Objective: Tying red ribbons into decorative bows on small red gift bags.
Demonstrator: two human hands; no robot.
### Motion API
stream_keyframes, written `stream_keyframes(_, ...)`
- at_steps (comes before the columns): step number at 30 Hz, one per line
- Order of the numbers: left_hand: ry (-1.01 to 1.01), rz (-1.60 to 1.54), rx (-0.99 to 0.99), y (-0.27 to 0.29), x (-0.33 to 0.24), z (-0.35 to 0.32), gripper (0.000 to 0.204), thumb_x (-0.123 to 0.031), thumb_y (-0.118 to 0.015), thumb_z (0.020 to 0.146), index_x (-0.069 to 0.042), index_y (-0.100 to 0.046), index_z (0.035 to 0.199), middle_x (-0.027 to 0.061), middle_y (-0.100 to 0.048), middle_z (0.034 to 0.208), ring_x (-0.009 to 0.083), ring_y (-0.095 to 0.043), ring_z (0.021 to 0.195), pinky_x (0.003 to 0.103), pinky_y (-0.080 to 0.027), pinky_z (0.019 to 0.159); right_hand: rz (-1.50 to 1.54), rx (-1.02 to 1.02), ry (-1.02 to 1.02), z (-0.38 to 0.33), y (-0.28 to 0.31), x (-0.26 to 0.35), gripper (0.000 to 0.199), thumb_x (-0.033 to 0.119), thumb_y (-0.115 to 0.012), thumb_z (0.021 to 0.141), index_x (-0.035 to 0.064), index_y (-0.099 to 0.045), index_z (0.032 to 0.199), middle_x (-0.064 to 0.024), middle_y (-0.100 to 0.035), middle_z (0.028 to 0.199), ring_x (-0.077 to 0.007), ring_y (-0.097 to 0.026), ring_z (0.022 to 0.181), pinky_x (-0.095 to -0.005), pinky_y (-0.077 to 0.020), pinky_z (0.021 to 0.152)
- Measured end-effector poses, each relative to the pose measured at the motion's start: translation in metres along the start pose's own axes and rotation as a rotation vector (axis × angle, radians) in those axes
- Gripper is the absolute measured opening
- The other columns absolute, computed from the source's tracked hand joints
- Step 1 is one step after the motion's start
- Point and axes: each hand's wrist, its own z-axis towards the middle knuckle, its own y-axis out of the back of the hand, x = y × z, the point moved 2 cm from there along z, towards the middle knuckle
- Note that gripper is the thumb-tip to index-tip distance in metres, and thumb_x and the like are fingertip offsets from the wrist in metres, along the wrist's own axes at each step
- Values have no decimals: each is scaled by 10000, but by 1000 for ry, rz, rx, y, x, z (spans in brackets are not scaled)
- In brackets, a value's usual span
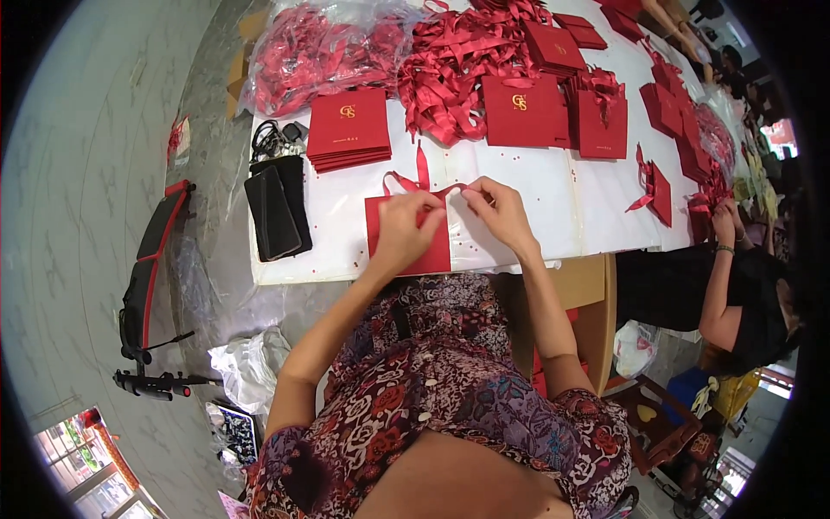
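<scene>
A flat red paper gift bag point(432, 253) lies at the table's front edge. My left hand point(408, 227) is over it, fingers closed near a red ribbon point(450, 187) at the bag's top edge. To its right, my right hand point(501, 212) pinches the ribbon's end between thumb and fingertips. A loop of the ribbon stands up beyond my left hand. Beyond the hands are a stack of red bags point(349, 125) with gold print and a big heap of loose red ribbons point(454, 73). Another red bag point(526, 111) sits right of the heap.
On the left, a black phone point(272, 212) lies on dark cloth beside black cables point(275, 138). A clear plastic sack point(324, 56) of ribbons is behind. Bags with ribbons point(601, 117) stand right. A co-worker's arm point(722, 268) reaches in at right. Tiny red scraps dot the white table point(536, 229).
</scene>
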Motion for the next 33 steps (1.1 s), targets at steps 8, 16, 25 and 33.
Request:
stream_keyframes(8, 309, -758, 266, -25, -11, -20, 93, -96, -503, 998, -19, -498, 1049, 41, -564, 787, 100, -553, 745, 274, -460, 678, 445, 10, -169, 13, -21, 37, 191, 183, -657, 942, -5, -687, 924, 12, -620, 666, -35, -519, 601, -214, -415, 544)
stream_keyframes(16, 315, -372, 230, 18, 24, -34, 226, -212, -573, 966, -6, -640, 903, 59, -633, 698, 152, -603, 638, 311, -467, 612, -77, -181, 12, -2, -6, 10, 202, 192, -706, 877, 12, -653, 951, -91, -634, 788, -199, -605, 684, -322, -476, 610)
stream_keyframes(25, 472, -702, 169, 39, 8, -8, 182, -111, -702, 891, -4, -578, 969, 48, -665, 739, 85, -599, 648, 215, -467, 581, 150, 195, 301, -13, -32, 72, 254, 120, -721, 863, 36, -650, 1092, -99, -635, 989, -216, -615, 825, -310, -494, 709)
stream_keyframes(33, 203, -66, 31, 43, 44, -10, 354, -213, -748, 837, -14, -596, 1088, 133, -658, 918, 262, -626, 834, 351, -512, 741, 21, 49, 225, -15, -28, 55, 107, 106, -704, 863, 39, -686, 945, -128, -645, 878, -270, -640, 755, -336, -507, 683)
